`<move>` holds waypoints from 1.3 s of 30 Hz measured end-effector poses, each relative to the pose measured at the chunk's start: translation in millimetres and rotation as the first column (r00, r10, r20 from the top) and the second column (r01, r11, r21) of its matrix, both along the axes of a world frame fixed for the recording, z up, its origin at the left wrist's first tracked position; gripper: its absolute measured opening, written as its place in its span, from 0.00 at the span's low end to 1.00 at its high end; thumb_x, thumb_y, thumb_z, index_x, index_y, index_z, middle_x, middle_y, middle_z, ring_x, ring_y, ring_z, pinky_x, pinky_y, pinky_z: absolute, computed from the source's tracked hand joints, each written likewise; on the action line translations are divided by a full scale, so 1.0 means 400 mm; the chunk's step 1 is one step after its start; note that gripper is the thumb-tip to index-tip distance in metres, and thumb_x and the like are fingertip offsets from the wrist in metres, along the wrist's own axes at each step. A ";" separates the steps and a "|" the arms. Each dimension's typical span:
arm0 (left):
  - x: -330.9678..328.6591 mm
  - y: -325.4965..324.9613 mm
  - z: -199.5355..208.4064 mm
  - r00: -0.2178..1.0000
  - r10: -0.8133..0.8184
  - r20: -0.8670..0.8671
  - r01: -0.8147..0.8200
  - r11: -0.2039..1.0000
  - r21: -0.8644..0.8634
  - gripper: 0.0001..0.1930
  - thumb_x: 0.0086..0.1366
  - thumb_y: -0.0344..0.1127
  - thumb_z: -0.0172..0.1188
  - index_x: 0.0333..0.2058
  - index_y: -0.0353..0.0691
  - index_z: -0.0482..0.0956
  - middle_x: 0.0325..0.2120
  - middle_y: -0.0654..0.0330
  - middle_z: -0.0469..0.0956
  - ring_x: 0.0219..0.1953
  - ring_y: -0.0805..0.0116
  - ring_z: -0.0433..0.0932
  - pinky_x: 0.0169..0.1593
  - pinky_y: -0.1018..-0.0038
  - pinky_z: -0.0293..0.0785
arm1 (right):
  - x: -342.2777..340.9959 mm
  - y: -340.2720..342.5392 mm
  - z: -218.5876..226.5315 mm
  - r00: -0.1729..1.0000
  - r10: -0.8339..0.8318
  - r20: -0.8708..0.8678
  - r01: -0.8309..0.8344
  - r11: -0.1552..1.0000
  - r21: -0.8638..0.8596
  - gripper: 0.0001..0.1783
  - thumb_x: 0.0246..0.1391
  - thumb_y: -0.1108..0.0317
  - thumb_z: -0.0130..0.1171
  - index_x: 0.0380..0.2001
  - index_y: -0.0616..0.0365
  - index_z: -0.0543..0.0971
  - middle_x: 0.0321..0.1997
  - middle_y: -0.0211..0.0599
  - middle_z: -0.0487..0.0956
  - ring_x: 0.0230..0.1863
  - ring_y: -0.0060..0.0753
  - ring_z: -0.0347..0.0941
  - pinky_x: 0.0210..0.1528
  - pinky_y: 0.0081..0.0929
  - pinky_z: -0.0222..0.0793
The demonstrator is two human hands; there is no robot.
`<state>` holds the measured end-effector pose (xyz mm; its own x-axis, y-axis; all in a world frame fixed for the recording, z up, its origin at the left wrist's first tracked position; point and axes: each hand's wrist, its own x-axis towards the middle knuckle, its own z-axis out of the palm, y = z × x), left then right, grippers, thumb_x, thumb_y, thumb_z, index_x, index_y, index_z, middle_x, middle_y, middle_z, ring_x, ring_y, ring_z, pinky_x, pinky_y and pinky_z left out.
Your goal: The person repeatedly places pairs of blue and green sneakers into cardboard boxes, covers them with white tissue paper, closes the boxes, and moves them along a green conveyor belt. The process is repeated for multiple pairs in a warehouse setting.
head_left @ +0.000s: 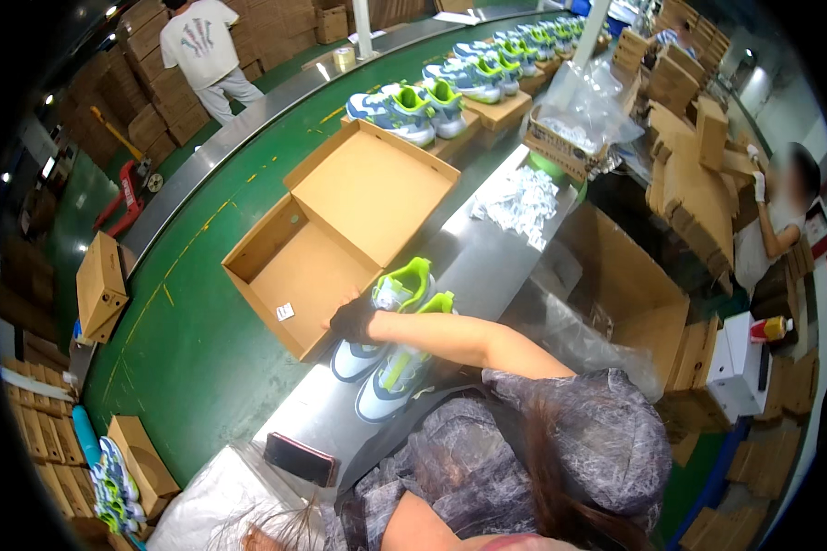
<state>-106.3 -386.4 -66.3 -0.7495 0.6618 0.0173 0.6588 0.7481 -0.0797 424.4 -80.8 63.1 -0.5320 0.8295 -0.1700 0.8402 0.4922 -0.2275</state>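
Note:
My right hand (353,321), in a dark fingerless glove, reaches over the near wall of an open brown shoebox (326,286). Its fingers seem spread, with nothing visible in them; the fingertips are partly blurred. Inside the box, by its left wall, lies a small white slip (285,312). Under my right forearm stand two light-blue and grey sneakers (383,390) with bright green linings, side by side on the metal ledge; my arm hides part of them. My left hand is not in view.
A dark phone (300,459) lies on the metal ledge (294,409). Along the green conveyor (202,303) several sneaker pairs (473,78) sit on boxes. Crumpled white paper (520,204) is at right. A co-worker (772,211) handles cardboard; another person (202,46) stands far left.

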 end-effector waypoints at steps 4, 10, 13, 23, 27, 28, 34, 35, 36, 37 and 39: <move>0.030 0.038 0.006 0.997 0.026 0.077 -0.026 1.000 0.002 0.20 0.64 0.40 0.43 0.43 0.25 0.69 0.39 0.41 0.72 0.43 0.47 0.70 0.45 0.65 0.67 | -0.009 -0.001 -0.004 0.999 -0.015 0.051 0.019 0.997 -0.078 0.21 0.49 0.71 0.40 0.48 0.46 0.69 0.39 0.48 0.74 0.48 0.49 0.66 0.55 0.59 0.44; -0.024 -0.008 0.033 0.998 0.008 0.057 -0.015 0.992 0.124 0.20 0.65 0.40 0.42 0.43 0.25 0.69 0.38 0.40 0.72 0.41 0.46 0.70 0.44 0.64 0.67 | -0.011 0.005 0.001 0.999 0.031 0.024 -0.030 0.999 -0.027 0.17 0.48 0.71 0.40 0.43 0.48 0.69 0.37 0.47 0.73 0.46 0.50 0.67 0.48 0.54 0.52; -0.125 -0.047 0.139 0.997 -0.040 -0.072 0.061 0.949 0.310 0.20 0.65 0.40 0.42 0.43 0.26 0.69 0.38 0.40 0.72 0.41 0.46 0.70 0.43 0.64 0.68 | -0.019 0.022 -0.074 0.997 0.076 -0.013 -0.076 0.995 0.059 0.16 0.52 0.62 0.39 0.43 0.43 0.71 0.38 0.46 0.75 0.45 0.48 0.69 0.51 0.65 0.46; 0.474 0.453 0.831 0.822 -0.542 0.177 0.050 0.378 0.925 0.09 0.64 0.33 0.42 0.35 0.37 0.69 0.27 0.63 0.68 0.27 0.76 0.67 0.27 0.78 0.65 | -0.144 -0.084 0.229 0.602 0.265 -0.753 -0.330 0.942 0.068 0.53 0.34 0.52 0.66 0.60 0.56 0.48 0.54 0.52 0.64 0.54 0.47 0.62 0.55 0.42 0.56; 0.759 0.681 0.834 0.564 -0.823 0.065 0.381 0.329 0.864 0.07 0.65 0.33 0.41 0.33 0.37 0.66 0.23 0.64 0.67 0.25 0.80 0.70 0.26 0.82 0.69 | -0.152 -0.031 0.325 0.251 -0.159 -0.955 -0.365 0.898 -0.246 0.32 0.44 0.58 0.62 0.49 0.63 0.63 0.42 0.41 0.73 0.43 0.32 0.69 0.42 0.30 0.65; 0.854 0.724 0.859 0.408 -0.878 0.250 0.167 0.341 0.925 0.08 0.64 0.34 0.45 0.37 0.36 0.66 0.28 0.61 0.70 0.32 0.75 0.72 0.34 0.79 0.71 | -0.153 0.006 0.301 0.066 -0.227 -0.972 -0.323 0.916 -0.236 0.23 0.45 0.60 0.61 0.42 0.63 0.71 0.34 0.37 0.77 0.38 0.28 0.71 0.39 0.28 0.67; 1.010 0.891 0.753 0.316 -0.943 -0.102 0.647 0.135 0.751 0.26 0.56 0.43 0.57 0.49 0.32 0.65 0.48 0.44 0.65 0.52 0.48 0.63 0.54 0.60 0.59 | 0.165 0.334 0.185 -0.410 -0.271 -0.871 0.222 0.896 -0.383 0.19 0.49 0.74 0.55 0.43 0.53 0.62 0.25 0.30 0.72 0.23 0.22 0.70 0.27 0.19 0.68; 1.007 0.887 0.707 0.331 -0.929 -0.166 0.773 0.166 0.612 0.27 0.56 0.46 0.57 0.49 0.34 0.65 0.49 0.44 0.63 0.54 0.49 0.61 0.55 0.55 0.56 | 0.244 0.369 0.163 -0.466 -0.184 -0.865 0.349 0.860 -0.371 0.14 0.49 0.75 0.54 0.37 0.53 0.63 0.25 0.31 0.72 0.23 0.23 0.71 0.27 0.19 0.70; 0.992 0.873 0.660 0.334 -0.913 -0.235 0.871 0.204 0.447 0.28 0.55 0.48 0.57 0.49 0.36 0.66 0.51 0.44 0.61 0.56 0.50 0.58 0.56 0.50 0.52 | 0.353 0.421 0.118 -0.488 -0.199 -0.850 0.368 0.836 -0.407 0.13 0.47 0.76 0.55 0.36 0.55 0.65 0.26 0.32 0.73 0.21 0.25 0.71 0.26 0.18 0.69; 0.959 0.860 0.590 0.361 -0.919 -0.161 0.885 0.283 0.369 0.28 0.54 0.51 0.56 0.50 0.42 0.67 0.55 0.46 0.57 0.61 0.54 0.51 0.56 0.42 0.41 | 0.438 0.426 0.134 -0.501 -0.336 -0.797 0.371 0.749 -0.549 0.12 0.43 0.77 0.55 0.33 0.57 0.68 0.26 0.34 0.72 0.22 0.28 0.71 0.24 0.20 0.68; 0.876 0.841 0.463 0.415 -0.897 -0.154 0.895 0.372 0.248 0.28 0.54 0.52 0.56 0.51 0.47 0.66 0.57 0.50 0.54 0.62 0.57 0.48 0.57 0.40 0.34 | 0.729 0.499 0.030 -0.719 -0.379 -0.583 0.002 0.837 -0.546 0.05 0.43 0.77 0.51 0.27 0.63 0.69 0.24 0.43 0.72 0.24 0.36 0.69 0.22 0.28 0.65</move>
